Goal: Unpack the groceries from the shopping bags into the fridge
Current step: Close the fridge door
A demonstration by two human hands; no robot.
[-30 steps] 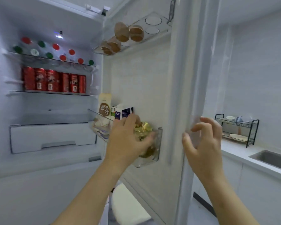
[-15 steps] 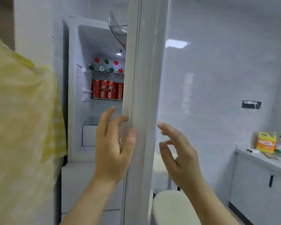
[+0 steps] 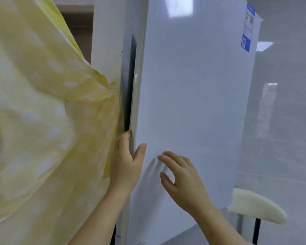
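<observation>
The fridge door (image 3: 193, 103) before me looks smooth and glossy, mirroring lights; left of it hangs soft, matt yellow cloth (image 3: 42, 112).

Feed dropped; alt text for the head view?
A white fridge door stands nearly shut, showing a narrow dark gap. The left hand grips its edge; the right hand is spread open at its front. Yellow spotted fabric fills the left.

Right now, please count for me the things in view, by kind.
hands: 2 (left hand, right hand)
fridge door: 1
blue label: 1
white stool: 1
yellow dotted cloth: 1
total: 6
</observation>
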